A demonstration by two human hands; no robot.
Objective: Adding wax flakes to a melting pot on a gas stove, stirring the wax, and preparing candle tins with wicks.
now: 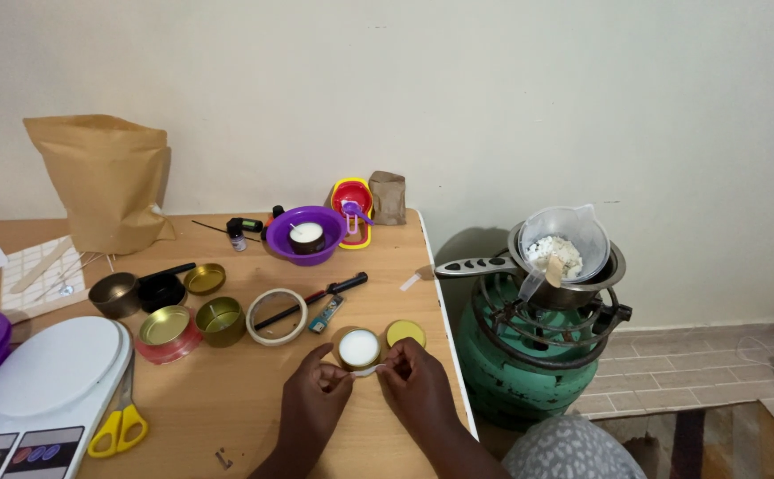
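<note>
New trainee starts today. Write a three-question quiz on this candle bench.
1. True or false: both hands pinch one small white strip beside the filled tin.
2. What sits on the gas burner? A) kettle B) pan holding a clear jug C) frying pan with eggs
3. Fill in: the yellow-handled scissors lie next to the white ____.

Key
1. True: left hand and right hand hold the strip by the tin.
2. B: pan, jug, burner.
3. Scale, beside the scissors.
</note>
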